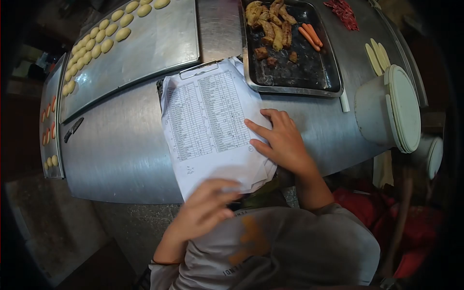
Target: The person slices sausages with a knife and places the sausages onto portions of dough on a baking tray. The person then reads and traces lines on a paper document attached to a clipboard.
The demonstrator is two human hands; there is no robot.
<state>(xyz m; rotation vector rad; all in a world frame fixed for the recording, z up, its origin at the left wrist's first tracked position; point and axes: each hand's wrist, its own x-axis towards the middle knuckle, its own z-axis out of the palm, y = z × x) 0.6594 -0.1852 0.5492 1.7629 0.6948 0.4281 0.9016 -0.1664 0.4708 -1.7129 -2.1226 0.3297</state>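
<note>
A clipboard with printed table sheets (pixel 208 116) lies on the steel table, its metal clip (pixel 199 70) at the top. My right hand (pixel 280 137) rests on the right side of the sheets, fingers spread, holding nothing. Over the bottom left edge of the papers is my left hand (pixel 208 208), blurred by motion. Its fingers look bent, and whether anything is between them cannot be made out. Handwritten marks show near the bottom of the top sheet.
Dough balls (pixel 107 46) sit on a large metal tray (pixel 159 48). A black tray (pixel 309 72) holds browned food pieces and orange sausages (pixel 310 37). A knife (pixel 73 129) lies left. A white lidded bucket (pixel 377 108) stands right on the table (pixel 116 159).
</note>
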